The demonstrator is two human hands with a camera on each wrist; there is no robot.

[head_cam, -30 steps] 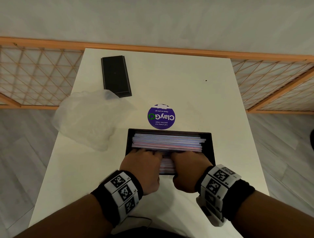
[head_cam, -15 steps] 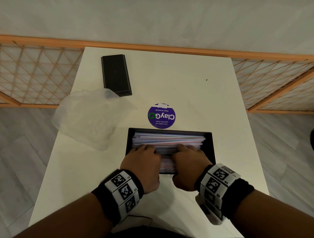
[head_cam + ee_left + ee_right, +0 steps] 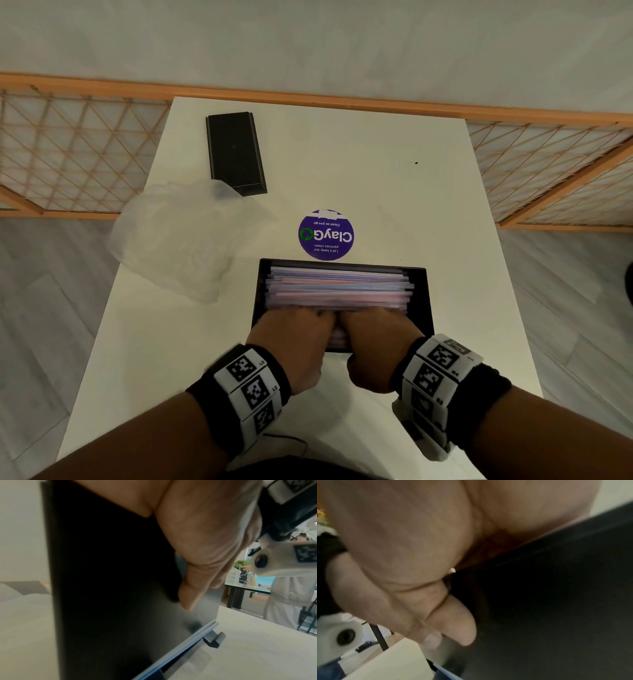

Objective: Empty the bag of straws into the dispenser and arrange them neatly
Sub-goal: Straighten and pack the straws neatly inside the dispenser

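Left of the dispenser (image 3: pixel 418 291) lies the emptied bag (image 3: pixel 178 240). In it the straws (image 3: pixel 337 287); left hand (image 3: pixel 291 346) and right hand (image 3: pixel 380 342) press them, fingers apparently straight (tips blurred). Hard pushing could buckle straws or slide the dispenser.

The dispenser (image 3: pixel 418 294) at lower centre is black; the straws (image 3: pixel 337 287) in it are striped pink, pale blue and white. Above it sits a round purple sticker (image 3: pixel 325 234) with white lettering and a green ring. At upper left a black lid (image 3: pixel 235 153), below it a translucent whitish bag (image 3: pixel 174 240), all on a cream table (image 3: pixel 394 144).
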